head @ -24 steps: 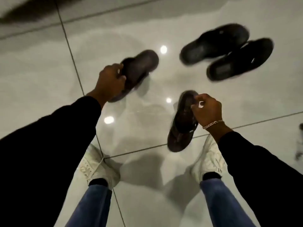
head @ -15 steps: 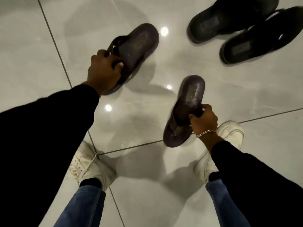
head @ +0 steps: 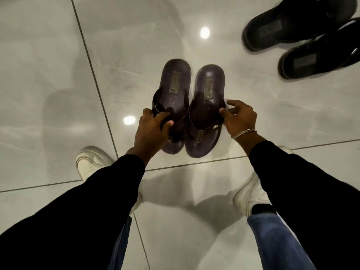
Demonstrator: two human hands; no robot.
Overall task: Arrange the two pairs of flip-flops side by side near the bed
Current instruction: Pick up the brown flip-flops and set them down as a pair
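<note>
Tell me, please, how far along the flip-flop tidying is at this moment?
Done: the brown flip-flops lie together, parallel on the floor. In hand: the left hand and right hand each hold a brown strap. Left: the black flip-flops sit apart at an angle, unaligned. No bed is in view.

Two brown flip-flops, earlier held apart and angled, now brought together side by side, touching, toes toward the person, left hand and right hand drawn closer together, gripping the straps.
</note>
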